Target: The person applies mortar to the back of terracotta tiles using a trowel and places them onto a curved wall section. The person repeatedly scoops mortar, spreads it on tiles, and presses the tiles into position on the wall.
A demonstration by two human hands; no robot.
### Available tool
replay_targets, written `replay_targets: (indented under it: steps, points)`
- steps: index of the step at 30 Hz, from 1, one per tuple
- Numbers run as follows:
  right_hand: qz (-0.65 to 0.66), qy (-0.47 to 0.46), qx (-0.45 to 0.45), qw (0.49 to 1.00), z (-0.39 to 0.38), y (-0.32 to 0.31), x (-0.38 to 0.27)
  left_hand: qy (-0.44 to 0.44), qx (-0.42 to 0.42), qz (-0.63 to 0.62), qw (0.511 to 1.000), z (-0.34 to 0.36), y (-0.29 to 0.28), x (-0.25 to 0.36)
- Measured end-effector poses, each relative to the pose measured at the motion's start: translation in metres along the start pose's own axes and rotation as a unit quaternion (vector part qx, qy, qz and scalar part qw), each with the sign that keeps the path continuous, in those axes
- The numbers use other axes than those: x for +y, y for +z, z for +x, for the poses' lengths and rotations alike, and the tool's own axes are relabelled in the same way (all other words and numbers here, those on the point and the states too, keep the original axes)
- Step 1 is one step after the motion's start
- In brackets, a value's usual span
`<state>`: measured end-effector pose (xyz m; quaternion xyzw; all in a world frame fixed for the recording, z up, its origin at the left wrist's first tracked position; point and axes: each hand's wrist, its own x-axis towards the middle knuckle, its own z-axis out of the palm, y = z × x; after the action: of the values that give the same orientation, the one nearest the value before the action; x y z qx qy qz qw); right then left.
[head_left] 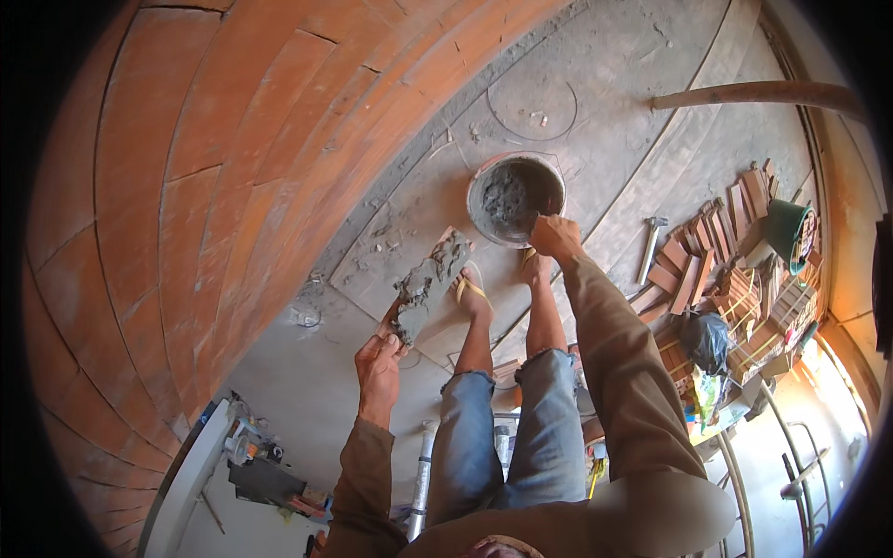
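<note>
My left hand is closed on the lower end of a long flat brick tile, held tilted over the floor. Lumpy grey mortar covers most of its upper face. To the right of the tile, a round bucket stands on the floor with wet grey mortar inside. My right hand is a closed fist at the bucket's near right rim. Whatever that fist grips is hidden by the fingers and the rim.
A wall of orange brick tiles curves along the left. On the right lie a hammer, several stacked tiles, a green bucket and a black plastic bag. A wooden pole leans at upper right. My sandalled feet stand near the bucket.
</note>
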<state>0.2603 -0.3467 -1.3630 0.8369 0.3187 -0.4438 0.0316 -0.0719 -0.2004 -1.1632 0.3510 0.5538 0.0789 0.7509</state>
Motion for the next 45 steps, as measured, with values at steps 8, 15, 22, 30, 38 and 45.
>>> replay_targets:
  steps: [8, 15, 22, 30, 38, 45]
  points:
    - [0.160, 0.026, -0.164, 0.973, 0.038, 0.036, -0.035, -0.006, 0.063, -0.028, 0.998, -0.008, 0.015, 0.010]
    - [0.390, -0.057, -0.048, 0.918, 0.036, 0.099, -0.025, -0.021, 0.021, -0.002, 1.000, -0.007, 0.008, 0.008]
    - [0.591, 0.153, -0.051, 0.791, -0.012, 0.053, -0.072, -0.008, 0.062, -0.010, 0.998, -0.005, 0.014, 0.010]
    - [0.544, 0.040, 0.077, 0.835, -0.101, 0.067, -0.038, -0.008, 0.052, -0.023, 0.998, 0.028, 0.035, 0.015]
    - [0.355, -0.126, 0.356, 0.855, -0.155, 0.056, -0.051, -0.002, 0.039, -0.073, 0.997, 0.064, 0.088, 0.023]
    - [0.393, -0.103, 0.453, 0.794, -0.108, 0.071, -0.093, 0.010, -0.007, -0.109, 0.994, 0.053, 0.156, 0.059]
